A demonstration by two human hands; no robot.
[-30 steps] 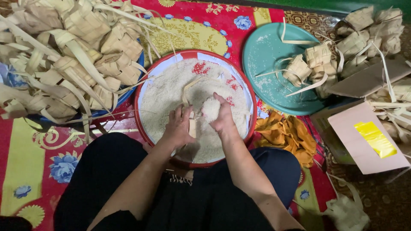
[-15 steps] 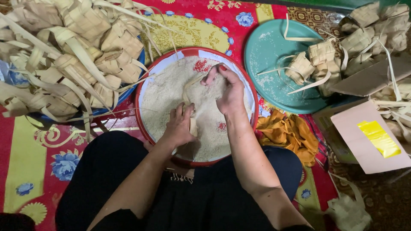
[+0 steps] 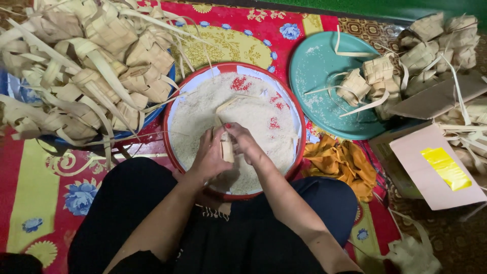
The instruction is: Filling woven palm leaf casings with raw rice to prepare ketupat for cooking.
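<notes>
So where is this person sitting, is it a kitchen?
Probably not a kitchen: it looks like a floor at home, set up for handwork. The person sits on a red flowered mat, beside a round red-rimmed tray of white rice and a heap of woven pale palm-leaf pouches.

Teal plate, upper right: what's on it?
On the teal plate lie a few woven palm-leaf pouches with loose leaf strips and scattered rice grains. Whatever lies beneath the pouches is covered.

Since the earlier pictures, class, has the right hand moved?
Yes. The right hand has come back from the far side of the rice tray toward the body, meeting the left hand.
</notes>
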